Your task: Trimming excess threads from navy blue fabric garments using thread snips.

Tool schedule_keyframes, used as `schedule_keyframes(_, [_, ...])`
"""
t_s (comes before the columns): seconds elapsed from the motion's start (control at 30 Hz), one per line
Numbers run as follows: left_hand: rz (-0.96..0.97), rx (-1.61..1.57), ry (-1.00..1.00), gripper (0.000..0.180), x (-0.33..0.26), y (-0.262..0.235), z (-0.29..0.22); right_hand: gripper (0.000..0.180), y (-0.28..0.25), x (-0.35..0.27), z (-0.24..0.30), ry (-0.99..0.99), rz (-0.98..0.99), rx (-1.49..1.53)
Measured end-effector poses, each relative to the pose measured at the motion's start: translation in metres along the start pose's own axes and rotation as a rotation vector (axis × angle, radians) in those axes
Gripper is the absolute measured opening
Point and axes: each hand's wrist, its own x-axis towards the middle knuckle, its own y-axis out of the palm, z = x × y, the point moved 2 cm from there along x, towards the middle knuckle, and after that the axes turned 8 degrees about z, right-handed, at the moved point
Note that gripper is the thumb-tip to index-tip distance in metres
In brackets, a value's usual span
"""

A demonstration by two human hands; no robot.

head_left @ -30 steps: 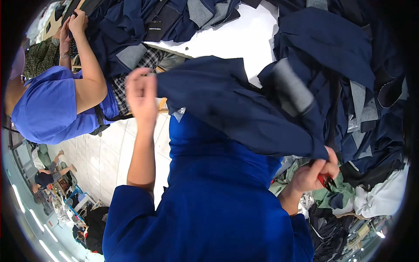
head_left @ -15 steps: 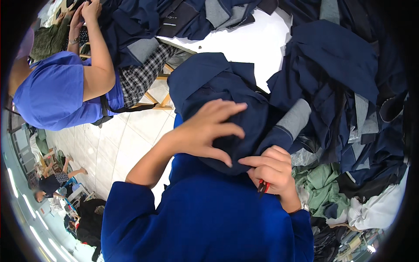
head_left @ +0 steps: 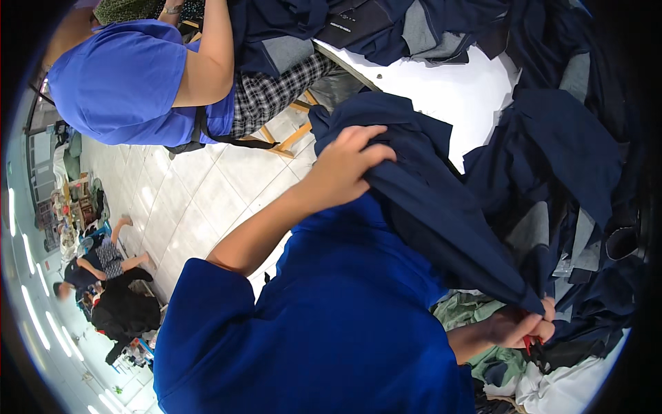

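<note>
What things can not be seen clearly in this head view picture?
- Right hand: its fingers are partly covered by the dark blue garment; the small red thing in it is too small to identify.
- Left hand: fingertips buried in the garment's folds.
- White table: mostly hidden under piled garments.
- Co-worker in blue: cut off by the top edge.

floor: pale square tiles (head_left: 200,200) | table: white top (head_left: 455,96) | stool: wooden legs (head_left: 293,134)

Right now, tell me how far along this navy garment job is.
Done: cannot tell. In hand: left hand grips the navy garment at its top edge; right hand holds its lower end beside a small red tool. Left: a heap of navy pieces lies on the white table.
</note>
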Motion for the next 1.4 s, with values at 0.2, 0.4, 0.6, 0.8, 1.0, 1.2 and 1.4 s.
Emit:
schedule_keyframes(0.2, [0.047,-0.279,-0.035,0.020,-0.023,-0.044,0.029,0.018,-0.004,0.016,-0.013,-0.027,-0.156,0.229])
schedule_keyframes(0.4, [0.453,-0.010,-0.375,0.034,-0.070,-0.118,0.022,0.013,0.023,0.026,-0.023,0.090,0.605,0.536])
schedule_keyframes(0.6, [0.216,-0.166,-0.412,0.029,-0.073,-0.091,0.015,0.021,0.080,0.003,-0.040,0.504,0.280,0.219])
schedule_keyframes(0.8, [0.426,-0.240,-0.514,0.048,-0.056,-0.023,-0.002,0.014,0.108,-0.009,-0.007,0.658,0.697,0.795])
schedule_keyframes(1.0, [-0.384,-1.995,-0.289,0.022,0.003,-0.043,0.012,0.008,0.159,-0.012,-0.010,0.759,0.765,0.968])
schedule_keyframes(1.2, [-0.677,-1.592,-0.320,0.026,0.018,-0.056,0.045,0.013,0.171,-0.026,-0.030,0.713,0.708,0.668])
schedule_keyframes(1.4, [-0.341,-0.722,-0.211,0.014,-0.021,-0.033,0.016,0.015,0.169,-0.024,-0.022,0.820,0.643,0.918])
